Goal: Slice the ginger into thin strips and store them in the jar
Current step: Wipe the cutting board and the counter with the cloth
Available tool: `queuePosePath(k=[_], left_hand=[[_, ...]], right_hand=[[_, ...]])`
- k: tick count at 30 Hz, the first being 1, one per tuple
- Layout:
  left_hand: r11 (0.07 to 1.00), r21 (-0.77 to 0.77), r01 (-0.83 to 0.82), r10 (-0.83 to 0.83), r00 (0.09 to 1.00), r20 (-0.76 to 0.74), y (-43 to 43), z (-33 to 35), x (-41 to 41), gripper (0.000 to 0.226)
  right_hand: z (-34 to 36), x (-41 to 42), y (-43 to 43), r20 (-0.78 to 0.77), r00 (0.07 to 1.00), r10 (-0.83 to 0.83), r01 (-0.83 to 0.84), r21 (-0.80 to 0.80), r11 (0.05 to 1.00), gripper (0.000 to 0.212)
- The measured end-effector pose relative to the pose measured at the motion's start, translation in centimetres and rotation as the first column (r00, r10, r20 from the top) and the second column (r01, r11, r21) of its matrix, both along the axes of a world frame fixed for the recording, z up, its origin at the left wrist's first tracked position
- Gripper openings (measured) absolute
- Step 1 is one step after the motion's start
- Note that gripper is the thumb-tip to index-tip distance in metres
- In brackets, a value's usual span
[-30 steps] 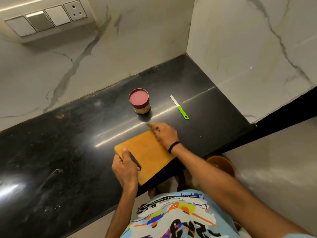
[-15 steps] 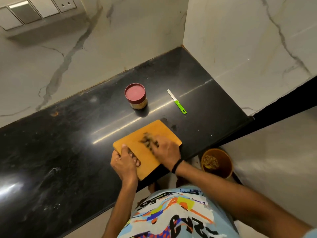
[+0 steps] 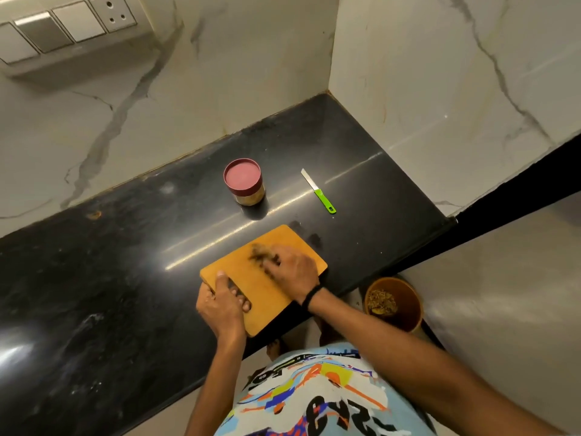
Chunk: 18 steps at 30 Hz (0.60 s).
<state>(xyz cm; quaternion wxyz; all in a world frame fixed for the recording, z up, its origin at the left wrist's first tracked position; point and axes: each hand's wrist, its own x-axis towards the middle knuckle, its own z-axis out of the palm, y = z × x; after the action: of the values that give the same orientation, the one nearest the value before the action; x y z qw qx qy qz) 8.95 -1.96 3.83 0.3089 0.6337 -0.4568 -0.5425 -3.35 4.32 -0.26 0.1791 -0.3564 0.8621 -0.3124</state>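
An orange cutting board (image 3: 283, 243) lies at the counter's front edge, its near corner hanging over the edge. My left hand (image 3: 221, 305) grips the board's handle end, thumb on top and fingers through the slot. My right hand (image 3: 294, 269) rests on the board's middle, fingers against a blurred pile of brownish ginger scraps (image 3: 259, 253). The jar (image 3: 244, 185), with its red lid on, stands behind the board. A small knife with a green handle (image 3: 319, 192) lies on the counter to the jar's right, clear of both hands.
The black stone counter (image 3: 125, 278) ends at a marble wall behind and another wall on the right. On the floor below the counter's edge, right of the board, stands an orange bucket (image 3: 405, 300) holding scraps. A switch panel (image 3: 69, 26) is on the back wall.
My right hand moved from the board's far corner to its middle, dragging the brownish scraps with it. My left hand kept its grip on the board's handle.
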Motion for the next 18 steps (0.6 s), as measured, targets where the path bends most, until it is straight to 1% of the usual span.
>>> queuePosePath(k=[2, 3, 4, 5, 6, 8, 9, 11, 12, 13, 15, 16, 18], left_hand=[[1.0, 0.013, -0.005, 0.005, 1.0, -0.019, 0.4, 0.3, -0.3, 0.032], [1.0, 0.014, -0.007, 0.008, 0.999, -0.031, 0.5, 0.7, -0.5, 0.031], [1.0, 0.011, -0.004, 0.004, 0.999, -0.046, 0.4, 1.0, -0.7, 0.031], [1.0, 0.002, 0.0, 0.0, 0.999, -0.049, 0.3, 1.2, -0.9, 0.03], [1.0, -0.005, 0.004, -0.004, 0.999, -0.04, 0.1, 1.3, -1.0, 0.03], [1.0, -0.012, 0.01, -0.01, 1.0, -0.025, 0.1, 1.3, -1.0, 0.032], [1.0, -0.026, 0.015, -0.016, 1.0, -0.01, 0.2, 1.3, -1.0, 0.034], [0.998, -0.063, 0.017, -0.014, 0.999, 0.045, 0.2, 1.4, -0.8, 0.039], [0.997, -0.072, 0.009, -0.004, 0.998, 0.066, 0.2, 1.4, -0.7, 0.042], [0.998, -0.069, -0.003, 0.008, 0.997, 0.073, 0.1, 1.4, -0.5, 0.044], [0.999, -0.036, -0.03, 0.032, 0.999, 0.04, 0.4, 1.5, -0.6, 0.046], [0.999, -0.018, -0.043, 0.044, 0.999, 0.016, 0.5, 1.5, -0.6, 0.045], [0.998, -0.003, -0.056, 0.055, 0.998, -0.016, 0.9, 1.7, -0.6, 0.044]], right_hand=[[-1.0, -4.2, -0.5, 0.025, 0.991, -0.133, 0.125, 0.208, 0.97, 0.033], [-1.4, -5.7, -0.7, 0.023, 0.982, -0.186, 0.173, 0.266, 0.948, 0.034], [-1.4, -6.5, -1.0, 0.016, 0.974, -0.226, 0.214, 0.261, 0.941, 0.035], [-0.9, -6.2, -1.5, 0.024, 0.971, -0.238, 0.228, 0.208, 0.951, 0.037], [0.1, -5.1, -2.1, 0.065, 0.974, -0.218, 0.208, 0.135, 0.969, 0.042], [2.5, -1.6, -3.4, 0.17, 0.982, -0.078, 0.082, -0.015, 0.997, 0.052], [3.4, 0.4, -3.9, 0.174, 0.984, 0.024, -0.012, -0.07, 0.997, 0.051], [4.0, 2.8, -4.6, 0.049, 0.983, 0.178, -0.173, -0.09, 0.981, 0.041], [3.7, 2.7, -4.9, 0.007, 0.983, 0.184, -0.183, -0.091, 0.979, 0.037], [3.0, 1.9, -5.2, 0.001, 0.987, 0.16, -0.159, -0.087, 0.983, 0.033], [1.0, -1.3, -5.3, 0.044, 0.997, 0.065, -0.065, -0.017, 0.998, 0.029], [0.1, -3.3, -5.3, 0.05, 0.999, -0.001, -0.002, 0.065, 0.998, 0.03], [-1.8, -7.3, -5.3, -0.007, 0.996, -0.087, 0.085, 0.287, 0.954, 0.033]])
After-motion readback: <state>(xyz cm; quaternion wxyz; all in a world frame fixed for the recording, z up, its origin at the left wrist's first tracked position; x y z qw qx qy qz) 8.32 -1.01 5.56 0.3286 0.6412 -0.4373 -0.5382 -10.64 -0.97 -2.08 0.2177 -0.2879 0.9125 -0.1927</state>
